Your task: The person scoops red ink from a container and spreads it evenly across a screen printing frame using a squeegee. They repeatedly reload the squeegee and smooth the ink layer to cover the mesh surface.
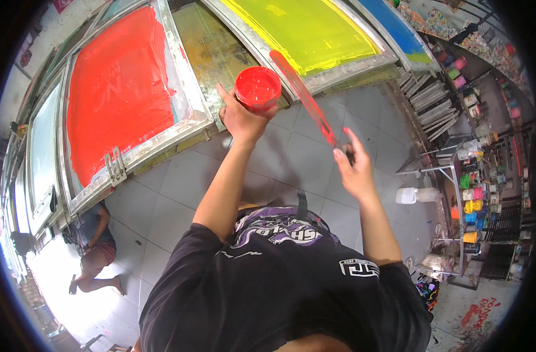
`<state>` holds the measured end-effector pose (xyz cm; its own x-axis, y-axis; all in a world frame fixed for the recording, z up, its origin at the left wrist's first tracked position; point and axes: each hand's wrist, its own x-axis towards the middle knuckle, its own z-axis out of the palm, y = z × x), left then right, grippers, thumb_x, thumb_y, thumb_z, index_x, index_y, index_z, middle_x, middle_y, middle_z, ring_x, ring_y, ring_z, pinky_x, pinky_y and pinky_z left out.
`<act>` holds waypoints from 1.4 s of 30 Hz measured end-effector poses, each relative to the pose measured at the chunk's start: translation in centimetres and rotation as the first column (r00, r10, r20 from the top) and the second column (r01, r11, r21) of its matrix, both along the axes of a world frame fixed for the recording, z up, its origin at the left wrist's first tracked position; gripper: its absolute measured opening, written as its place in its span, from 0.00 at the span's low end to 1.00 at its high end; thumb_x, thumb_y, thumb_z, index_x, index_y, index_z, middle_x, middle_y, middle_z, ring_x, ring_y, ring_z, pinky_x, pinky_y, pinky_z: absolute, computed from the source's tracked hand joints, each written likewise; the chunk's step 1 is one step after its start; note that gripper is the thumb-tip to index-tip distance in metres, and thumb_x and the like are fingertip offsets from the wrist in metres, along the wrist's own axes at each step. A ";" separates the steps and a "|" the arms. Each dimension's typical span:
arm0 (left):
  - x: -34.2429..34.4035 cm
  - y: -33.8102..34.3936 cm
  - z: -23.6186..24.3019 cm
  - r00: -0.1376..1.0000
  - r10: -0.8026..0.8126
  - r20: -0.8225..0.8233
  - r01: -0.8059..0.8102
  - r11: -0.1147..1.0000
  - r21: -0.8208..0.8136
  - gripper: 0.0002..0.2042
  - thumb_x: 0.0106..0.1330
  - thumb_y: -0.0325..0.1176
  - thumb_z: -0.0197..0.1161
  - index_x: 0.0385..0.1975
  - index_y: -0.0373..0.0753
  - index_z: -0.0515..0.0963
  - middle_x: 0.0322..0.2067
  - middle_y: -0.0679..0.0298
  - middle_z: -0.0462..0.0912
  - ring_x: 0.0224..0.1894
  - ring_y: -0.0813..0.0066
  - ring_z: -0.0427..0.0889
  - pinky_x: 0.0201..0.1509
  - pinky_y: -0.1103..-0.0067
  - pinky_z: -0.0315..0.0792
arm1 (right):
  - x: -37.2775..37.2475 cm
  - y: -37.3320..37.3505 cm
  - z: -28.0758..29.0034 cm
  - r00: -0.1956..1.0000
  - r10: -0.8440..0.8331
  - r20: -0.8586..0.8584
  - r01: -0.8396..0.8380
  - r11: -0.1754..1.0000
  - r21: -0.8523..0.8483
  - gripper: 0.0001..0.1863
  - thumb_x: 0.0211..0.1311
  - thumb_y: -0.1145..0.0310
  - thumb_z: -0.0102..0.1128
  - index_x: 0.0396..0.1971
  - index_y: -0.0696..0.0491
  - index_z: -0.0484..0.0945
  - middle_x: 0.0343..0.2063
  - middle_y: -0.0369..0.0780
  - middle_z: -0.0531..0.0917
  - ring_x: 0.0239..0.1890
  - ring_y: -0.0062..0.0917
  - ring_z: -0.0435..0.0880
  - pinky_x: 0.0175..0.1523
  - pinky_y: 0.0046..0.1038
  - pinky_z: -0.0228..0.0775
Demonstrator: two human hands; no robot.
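My left hand [244, 120] grips a round container [257, 85] of red paint from beneath and the side, its open top facing up. My right hand [353, 167] holds the lower end of a long, narrow blade [306, 94] coated in red, which angles up and left past the container. Beyond my hands lie framed screens: one spread with red paint [115, 94] at left, one with yellow [294, 32] at upper middle. Between them is a stained greenish board [200, 47].
A blue screen [394, 29] stands at upper right. At right are stacked pale bars [426, 105], a metal rack [455, 193] with colourful pots and a pale jug [411, 195] on the grey tiled floor [162, 193]. A person [98, 246] sits at lower left, below the screens.
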<state>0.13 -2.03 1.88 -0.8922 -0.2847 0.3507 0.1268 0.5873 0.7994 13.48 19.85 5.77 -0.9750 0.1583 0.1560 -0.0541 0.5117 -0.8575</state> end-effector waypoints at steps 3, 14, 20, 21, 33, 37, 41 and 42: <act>0.1 -0.2 -0.1 1.000 0.018 0.007 -0.018 1.000 -0.009 0.60 0.35 0.43 0.78 0.63 0.25 0.40 0.47 0.60 0.77 0.49 0.60 0.77 0.56 0.68 0.66 | -1.2 -1.9 -1.0 0.997 -0.055 -0.047 0.056 0.998 0.032 0.30 0.56 0.69 0.61 0.59 0.57 0.63 0.26 0.39 0.77 0.27 0.23 0.74 0.38 0.23 0.67; -0.5 -0.1 -0.1 0.999 -0.018 0.031 0.016 0.998 0.054 0.62 0.33 0.43 0.77 0.64 0.27 0.37 0.49 0.62 0.75 0.50 0.59 0.74 0.59 0.68 0.59 | 1.2 3.9 -3.6 0.967 -0.129 -0.221 0.191 0.937 0.291 0.33 0.52 0.68 0.65 0.58 0.57 0.64 0.31 0.46 0.81 0.35 0.32 0.80 0.42 0.29 0.71; -0.2 0.2 0.1 0.999 0.037 0.034 -0.035 0.999 -0.037 0.62 0.34 0.44 0.78 0.64 0.26 0.38 0.47 0.59 0.77 0.50 0.60 0.76 0.57 0.70 0.65 | 3.5 3.2 -5.8 0.978 -0.156 -0.141 0.188 0.948 0.258 0.33 0.53 0.71 0.64 0.59 0.59 0.62 0.27 0.40 0.78 0.28 0.22 0.73 0.37 0.23 0.67; -0.3 0.2 0.0 0.999 0.039 0.025 -0.038 0.999 -0.034 0.62 0.34 0.44 0.78 0.64 0.26 0.38 0.47 0.59 0.78 0.50 0.59 0.76 0.57 0.70 0.66 | 3.7 2.9 -6.4 0.973 -0.147 -0.177 0.192 0.944 0.270 0.33 0.53 0.72 0.64 0.59 0.60 0.62 0.25 0.37 0.77 0.26 0.18 0.70 0.35 0.20 0.65; -0.6 0.0 -0.2 0.996 0.051 0.066 -0.049 0.998 -0.031 0.64 0.31 0.46 0.80 0.64 0.27 0.38 0.48 0.57 0.77 0.51 0.57 0.76 0.57 0.68 0.65 | 2.0 0.6 -1.0 0.989 -0.134 0.063 0.124 0.983 0.138 0.35 0.53 0.67 0.64 0.61 0.57 0.60 0.29 0.47 0.81 0.29 0.32 0.80 0.40 0.28 0.70; -0.5 0.2 0.5 0.992 0.036 0.123 -0.035 0.999 -0.011 0.64 0.32 0.46 0.80 0.64 0.28 0.38 0.50 0.58 0.76 0.52 0.56 0.74 0.59 0.68 0.63 | 1.5 1.1 -1.9 0.991 -0.133 -0.007 0.130 0.958 0.257 0.36 0.54 0.64 0.63 0.63 0.53 0.58 0.34 0.51 0.81 0.35 0.43 0.81 0.44 0.36 0.70; -0.2 0.4 1.1 0.982 0.063 0.178 -0.055 0.997 -0.049 0.65 0.31 0.47 0.80 0.64 0.28 0.37 0.49 0.56 0.76 0.52 0.55 0.74 0.59 0.67 0.63 | 1.5 1.1 -0.7 0.991 -0.128 0.028 0.114 0.948 0.298 0.37 0.54 0.64 0.63 0.63 0.51 0.58 0.36 0.52 0.81 0.38 0.48 0.80 0.45 0.40 0.70; -0.2 0.4 1.2 0.981 0.061 0.187 -0.053 0.998 -0.045 0.65 0.31 0.47 0.80 0.64 0.28 0.37 0.49 0.55 0.77 0.52 0.55 0.75 0.59 0.67 0.64 | 1.5 1.2 -0.4 0.992 -0.122 0.019 0.110 0.940 0.324 0.37 0.54 0.64 0.63 0.63 0.51 0.58 0.36 0.52 0.81 0.38 0.48 0.80 0.45 0.40 0.70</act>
